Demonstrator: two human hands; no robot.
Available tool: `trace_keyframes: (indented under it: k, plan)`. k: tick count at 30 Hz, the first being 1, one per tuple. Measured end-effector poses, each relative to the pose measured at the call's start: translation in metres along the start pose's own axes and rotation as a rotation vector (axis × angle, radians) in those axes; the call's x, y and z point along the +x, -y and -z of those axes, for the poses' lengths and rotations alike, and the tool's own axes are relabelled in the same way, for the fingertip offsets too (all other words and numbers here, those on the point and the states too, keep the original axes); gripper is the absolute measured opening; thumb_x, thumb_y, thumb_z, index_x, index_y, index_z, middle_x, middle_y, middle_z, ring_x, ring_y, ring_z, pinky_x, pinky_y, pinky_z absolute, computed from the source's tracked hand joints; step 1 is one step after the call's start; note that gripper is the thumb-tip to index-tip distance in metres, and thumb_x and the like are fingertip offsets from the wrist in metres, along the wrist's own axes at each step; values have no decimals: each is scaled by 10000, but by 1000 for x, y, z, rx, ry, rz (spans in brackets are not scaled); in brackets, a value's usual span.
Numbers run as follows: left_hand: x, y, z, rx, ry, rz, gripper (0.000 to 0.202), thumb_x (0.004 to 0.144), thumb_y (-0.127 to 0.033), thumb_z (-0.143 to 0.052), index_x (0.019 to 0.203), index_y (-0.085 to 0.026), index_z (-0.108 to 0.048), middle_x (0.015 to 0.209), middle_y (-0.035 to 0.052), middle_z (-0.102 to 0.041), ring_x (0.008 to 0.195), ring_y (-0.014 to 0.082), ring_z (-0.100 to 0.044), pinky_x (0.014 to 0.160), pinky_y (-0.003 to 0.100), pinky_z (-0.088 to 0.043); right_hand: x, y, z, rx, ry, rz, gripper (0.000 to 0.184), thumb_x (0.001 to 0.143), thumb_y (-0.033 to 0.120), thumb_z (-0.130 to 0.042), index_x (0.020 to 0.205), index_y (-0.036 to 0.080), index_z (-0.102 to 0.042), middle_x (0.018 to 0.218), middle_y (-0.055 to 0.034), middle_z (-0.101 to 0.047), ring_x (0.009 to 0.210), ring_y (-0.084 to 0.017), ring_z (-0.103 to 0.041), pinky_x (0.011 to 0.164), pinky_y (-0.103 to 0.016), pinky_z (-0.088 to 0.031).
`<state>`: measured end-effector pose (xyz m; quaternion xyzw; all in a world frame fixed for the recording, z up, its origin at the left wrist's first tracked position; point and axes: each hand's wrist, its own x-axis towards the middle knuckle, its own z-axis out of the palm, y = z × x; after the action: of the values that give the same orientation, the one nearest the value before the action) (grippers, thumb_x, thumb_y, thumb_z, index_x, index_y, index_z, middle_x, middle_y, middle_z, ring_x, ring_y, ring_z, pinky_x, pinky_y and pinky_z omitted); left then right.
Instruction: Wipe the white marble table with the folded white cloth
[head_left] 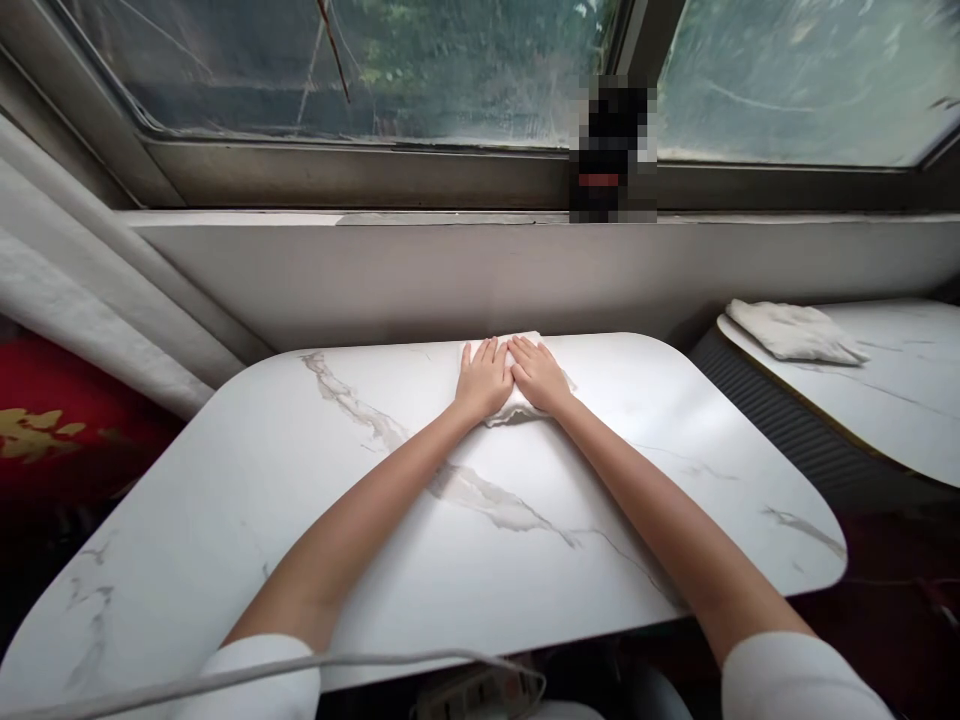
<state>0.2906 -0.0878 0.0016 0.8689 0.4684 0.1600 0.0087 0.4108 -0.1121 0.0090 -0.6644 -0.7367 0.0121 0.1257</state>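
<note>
A folded white cloth (517, 408) lies on the white marble-patterned table (420, 520) close to its far edge. My left hand (484, 380) rests flat on the cloth's left part, fingers stretched forward. Beside it, my right hand (538, 374) presses flat on the right part, its fingers also extended. The two hands touch or nearly touch at the thumbs. Much of the cloth is hidden under them; its front edge and a bit of its far edge show.
Behind the table run a pale wall (420, 280) and a window (450, 70). A second marble-patterned table (915, 400) stands at the right, bearing another folded cloth (796, 332). A white curtain (82, 270) hangs at the left. A pale cable (360, 658) crosses the near edge.
</note>
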Motion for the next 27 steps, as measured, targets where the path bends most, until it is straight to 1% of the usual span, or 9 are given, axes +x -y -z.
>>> trace_keyframes:
  k: [3, 7, 11, 13, 15, 17, 20, 23, 27]
  plan:
    - [-36, -23, 5, -8, -13, -24, 503, 918, -228, -275, 1395, -92, -363, 1458, 140, -359, 1366, 241, -277, 1129, 478, -102, -42, 1, 8, -26, 14, 51, 551, 893, 186, -250, 1419, 42, -329, 1503, -103, -281, 1390, -188, -210, 1134, -381, -136]
    - [-101, -61, 17, -56, 30, -90, 540, 919, -257, -274, 1417, -52, -306, 1479, 162, -305, 1388, 276, -204, 1133, 524, -64, -123, 7, 20, -17, 14, 117, 553, 908, 205, -243, 1447, 88, -285, 1502, -86, -279, 1396, -183, -193, 1143, -418, -155]
    - [-164, -90, 35, -151, 144, -231, 577, 935, -297, -269, 1456, -58, -205, 1521, 140, -192, 1412, 262, -93, 1144, 527, -54, -207, 20, 32, -11, -35, 156, 602, 931, 229, -258, 1492, 164, -51, 1520, -59, -229, 1401, -199, -172, 1144, -470, -168]
    - [-183, -96, 45, -207, 220, -311, 589, 944, -313, -265, 1468, -68, -157, 1534, 126, -135, 1415, 251, -57, 1145, 524, -79, -237, 25, 35, -18, -57, 178, 647, 935, 235, -278, 1482, 186, 64, 1532, -54, -185, 1404, -208, -155, 1142, -482, -178]
    - [-192, -96, 51, -248, 283, -358, 591, 949, -326, -261, 1472, -78, -141, 1536, 116, -118, 1415, 241, -49, 1143, 517, -114, -252, 26, 37, -20, -59, 175, 670, 936, 234, -289, 1473, 197, 110, 1535, -53, -170, 1405, -209, -146, 1141, -484, -184]
    - [-188, -93, 51, -268, 310, -357, 581, 949, -328, -262, 1472, -96, -155, 1534, 104, -138, 1414, 226, -68, 1143, 497, -141, -251, 23, 38, -7, -25, 146, 654, 937, 233, -285, 1481, 208, 77, 1533, -50, -185, 1404, -204, -150, 1140, -486, -186]
    - [-159, -85, 40, -271, 279, -297, 555, 944, -303, -259, 1460, -106, -207, 1528, 95, -187, 1411, 204, -118, 1147, 466, -139, -220, 12, 36, 30, 51, 73, 585, 937, 247, -272, 1493, 196, -96, 1526, -54, -213, 1403, -199, -156, 1134, -487, -193]
    - [-106, -71, 24, -240, 210, -212, 526, 926, -248, -253, 1426, -89, -290, 1505, 107, -265, 1395, 202, -193, 1143, 455, -133, -163, -4, 30, 22, 49, -17, 555, 927, 288, -295, 1457, 126, -266, 1525, -98, -204, 1404, -224, -150, 1128, -469, -190]
    - [-26, -50, 4, -142, 146, -200, 511, 899, -206, -277, 1383, -66, -362, 1469, 117, -347, 1359, 201, -280, 1138, 431, -131, -78, -29, 19, -38, 18, -49, 556, 904, 230, -289, 1434, 63, -307, 1508, -119, -262, 1395, -233, -191, 1130, -430, -170]
